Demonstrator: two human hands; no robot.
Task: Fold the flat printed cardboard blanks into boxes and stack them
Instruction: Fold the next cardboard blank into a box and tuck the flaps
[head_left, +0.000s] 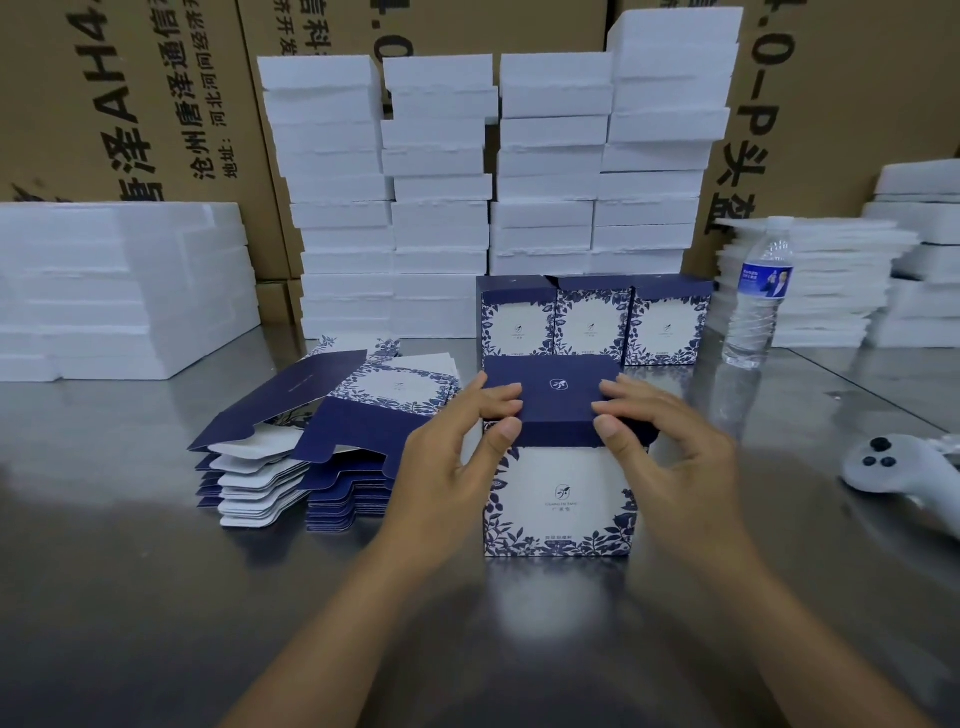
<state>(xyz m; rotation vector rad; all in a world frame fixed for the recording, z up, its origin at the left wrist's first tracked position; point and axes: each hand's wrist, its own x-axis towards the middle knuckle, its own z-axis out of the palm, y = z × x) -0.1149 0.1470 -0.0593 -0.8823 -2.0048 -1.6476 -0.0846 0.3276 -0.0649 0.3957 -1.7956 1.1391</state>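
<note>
A blue-and-white printed box (558, 499) stands upright on the steel table in front of me. Its dark blue lid flap (555, 400) is folded over the top. My left hand (457, 452) pinches the lid's left edge between thumb and fingers. At the right edge, my right hand (670, 441) does the same. Behind it stand three folded boxes (592, 322) in a row. Left of the box lie two piles of flat blanks (332, 447), with opened blanks on top.
Tall stacks of white foam blocks (441, 208) stand at the back, with more foam (119, 291) at left and foam sheets (831, 280) at right. A water bottle (756, 296) stands right of the boxes. A white controller (883, 467) lies at far right. Brown cartons form the backdrop.
</note>
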